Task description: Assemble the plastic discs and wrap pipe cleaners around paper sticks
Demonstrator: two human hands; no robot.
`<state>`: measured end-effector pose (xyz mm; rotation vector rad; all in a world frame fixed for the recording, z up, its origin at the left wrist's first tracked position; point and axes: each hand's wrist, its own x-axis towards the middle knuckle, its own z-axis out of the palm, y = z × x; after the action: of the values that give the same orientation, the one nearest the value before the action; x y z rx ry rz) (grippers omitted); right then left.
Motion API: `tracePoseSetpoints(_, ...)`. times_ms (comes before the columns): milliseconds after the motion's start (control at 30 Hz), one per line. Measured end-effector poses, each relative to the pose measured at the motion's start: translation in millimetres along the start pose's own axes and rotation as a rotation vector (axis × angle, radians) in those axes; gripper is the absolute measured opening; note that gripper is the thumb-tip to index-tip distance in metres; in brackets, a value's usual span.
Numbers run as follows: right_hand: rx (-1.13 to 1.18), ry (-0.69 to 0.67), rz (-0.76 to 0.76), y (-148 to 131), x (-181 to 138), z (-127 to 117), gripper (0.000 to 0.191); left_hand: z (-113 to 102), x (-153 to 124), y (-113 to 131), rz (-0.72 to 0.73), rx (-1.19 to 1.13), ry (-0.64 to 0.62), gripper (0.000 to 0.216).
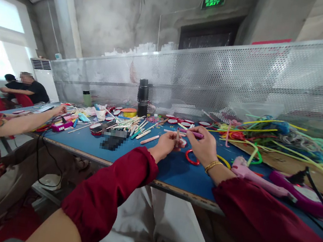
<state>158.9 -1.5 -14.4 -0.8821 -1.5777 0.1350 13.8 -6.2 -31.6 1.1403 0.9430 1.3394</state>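
Over the blue table (pixel 172 171), my left hand (pixel 166 145) pinches a short, pale pinkish stick (pixel 177 137) that points upward. My right hand (pixel 204 147), just to its right, has its thumb and fingers closed on a slim purple stick (pixel 197 135). The purple stick's left end is close to the pale one; I cannot tell whether they touch. Below my right hand lies a red ring (pixel 192 157). A pink stick (pixel 149 139) rests left of my left hand, near several pale and teal sticks (pixel 139 129).
A pink glue gun (pixel 258 178) and a purple device with a cord (pixel 306 195) lie at the right. Coloured strips (pixel 269 134) are piled behind them. A black bottle (pixel 142 98) stands by the perforated metal screen (pixel 205 79). At the left, another person's arm (pixel 33 119) reaches over the table.
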Motion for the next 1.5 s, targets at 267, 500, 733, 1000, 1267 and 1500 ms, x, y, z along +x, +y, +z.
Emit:
tracePoseSetpoints(267,0.003,0.007,-0.019,2.0,0.5,0.0,0.014,-0.7,1.9,-1.4,0.002,-0.006,0.005,0.014)
tracePoseSetpoints(500,0.004,-0.003,-0.010,-0.7,0.7,0.2,0.015,-1.1,1.8,-0.9,0.000,-0.013,-0.001,0.015)
tracePoseSetpoints(733,0.002,-0.006,-0.012,0.8,0.2,0.3,0.016,-0.9,1.2,-0.1,0.006,-0.026,-0.009,0.015)
tracePoseSetpoints(1000,0.001,-0.009,-0.002,0.8,0.7,0.6,0.016,-0.6,0.6,0.7,0.000,-0.013,-0.006,0.014)
tracePoseSetpoints(1267,-0.004,-0.004,-0.005,0.1,0.4,-0.4,0.015,-0.3,1.8,-0.6,0.007,0.000,-0.007,0.015)
tracePoseSetpoints(1500,-0.016,0.023,0.005,1.1,0.1,-0.2,0.014,-0.1,2.3,-0.4,-0.003,-0.008,0.003,0.014)
